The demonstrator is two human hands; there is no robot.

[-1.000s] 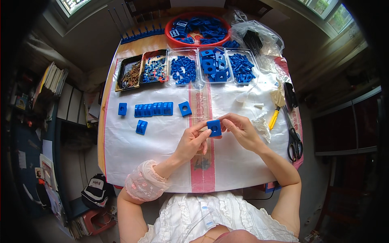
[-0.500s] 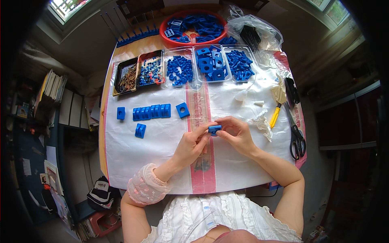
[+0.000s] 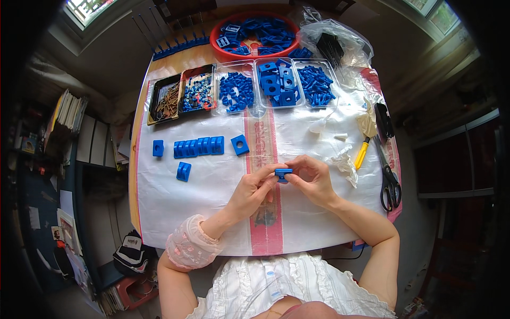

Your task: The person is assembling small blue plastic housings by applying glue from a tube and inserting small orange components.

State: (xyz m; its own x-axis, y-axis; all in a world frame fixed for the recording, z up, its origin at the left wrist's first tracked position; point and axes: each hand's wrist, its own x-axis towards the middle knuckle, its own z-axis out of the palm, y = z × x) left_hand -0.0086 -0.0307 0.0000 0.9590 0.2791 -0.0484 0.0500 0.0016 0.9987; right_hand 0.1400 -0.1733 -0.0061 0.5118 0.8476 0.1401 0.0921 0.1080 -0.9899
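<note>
Both my hands hold one small blue plastic block (image 3: 283,173) above the middle of the white sheet (image 3: 212,186). My left hand (image 3: 254,191) pinches its left end and my right hand (image 3: 311,179) grips its right side. A row of several blue blocks (image 3: 199,147) lies to the left, with single blue blocks at the row's left (image 3: 158,148), below it (image 3: 184,171), and a square one with a hole (image 3: 240,144) to its right.
Clear trays of blue parts (image 3: 276,85), a tray of screws (image 3: 166,100), a tray of small washers (image 3: 197,94) and a red bowl of blue parts (image 3: 255,32) line the far edge. Scissors (image 3: 390,181), a yellow-handled tool (image 3: 362,153) and crumpled plastic (image 3: 342,162) lie right.
The blue block has turned in my fingers from its broad face showing to edge-on, and my hands have drawn slightly closer together.
</note>
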